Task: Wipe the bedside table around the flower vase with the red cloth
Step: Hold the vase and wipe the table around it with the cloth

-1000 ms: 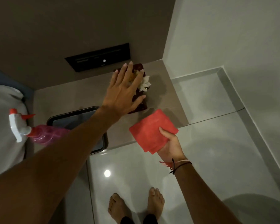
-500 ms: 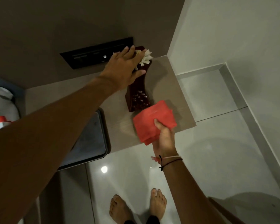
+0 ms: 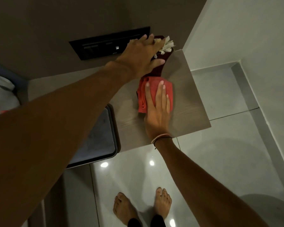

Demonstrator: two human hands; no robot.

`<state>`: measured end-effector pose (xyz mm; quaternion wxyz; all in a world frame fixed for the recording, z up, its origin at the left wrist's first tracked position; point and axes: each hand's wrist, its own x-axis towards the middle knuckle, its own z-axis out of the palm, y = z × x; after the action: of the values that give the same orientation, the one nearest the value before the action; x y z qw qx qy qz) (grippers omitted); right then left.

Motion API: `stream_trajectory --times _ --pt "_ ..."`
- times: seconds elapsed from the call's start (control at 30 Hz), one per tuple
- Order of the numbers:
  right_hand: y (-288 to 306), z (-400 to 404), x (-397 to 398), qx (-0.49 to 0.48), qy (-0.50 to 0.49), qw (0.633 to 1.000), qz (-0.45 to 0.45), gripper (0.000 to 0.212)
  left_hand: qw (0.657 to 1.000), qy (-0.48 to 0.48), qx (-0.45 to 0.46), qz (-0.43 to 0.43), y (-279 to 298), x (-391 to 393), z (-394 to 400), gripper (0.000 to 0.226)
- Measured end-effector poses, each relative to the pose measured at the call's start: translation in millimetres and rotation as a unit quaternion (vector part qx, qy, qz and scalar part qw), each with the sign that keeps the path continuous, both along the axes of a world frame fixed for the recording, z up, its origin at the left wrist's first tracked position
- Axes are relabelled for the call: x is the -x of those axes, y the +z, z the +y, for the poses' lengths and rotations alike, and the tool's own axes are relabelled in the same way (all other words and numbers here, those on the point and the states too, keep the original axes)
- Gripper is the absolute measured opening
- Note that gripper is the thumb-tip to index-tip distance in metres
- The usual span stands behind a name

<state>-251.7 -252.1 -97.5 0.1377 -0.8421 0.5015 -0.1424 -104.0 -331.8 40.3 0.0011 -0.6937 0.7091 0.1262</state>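
Note:
The dark red flower vase [image 3: 159, 67] with white flowers [image 3: 166, 46] stands tilted toward the back wall on the grey wood-grain bedside table [image 3: 187, 102]. My left hand [image 3: 143, 54] grips the vase's top, covering most of it. The folded red cloth [image 3: 154, 94] lies flat on the table at the vase's base. My right hand [image 3: 157, 112] presses flat on the cloth, fingers spread and pointing toward the vase.
A dark tray [image 3: 97, 136] sits on the table's left part, mostly under my left arm. A black switch panel [image 3: 105, 45] is on the wall behind. White bedding [image 3: 2, 92] lies at far left. Glossy tiled floor [image 3: 220, 161] and my bare feet are below.
My right hand has carried the cloth forward from the table's front edge and laid it flat at the vase's base. My left hand keeps its hold on the tilted vase top.

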Motion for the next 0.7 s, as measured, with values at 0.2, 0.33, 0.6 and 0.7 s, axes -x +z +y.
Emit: stream_trajectory --times 0.2,0.33,0.6,0.7 --pt "-28 18 36 0.073 0.049 0.990 0.113 0.047 1.000 -0.005 -0.008 -0.008 3 -1 -2 0.069" --pt "-27 34 64 -0.003 0.092 0.993 0.077 0.055 1.000 -0.016 -0.002 -0.018 1 4 3 0.069" --pt "17 17 59 -0.152 -0.174 0.877 -0.422 0.073 0.999 -0.010 -0.001 -0.031 -1 4 1 0.070" --pt "19 -1 31 -0.016 -0.084 0.978 -0.190 0.067 0.999 -0.010 -0.002 -0.035 1 6 2 0.069"
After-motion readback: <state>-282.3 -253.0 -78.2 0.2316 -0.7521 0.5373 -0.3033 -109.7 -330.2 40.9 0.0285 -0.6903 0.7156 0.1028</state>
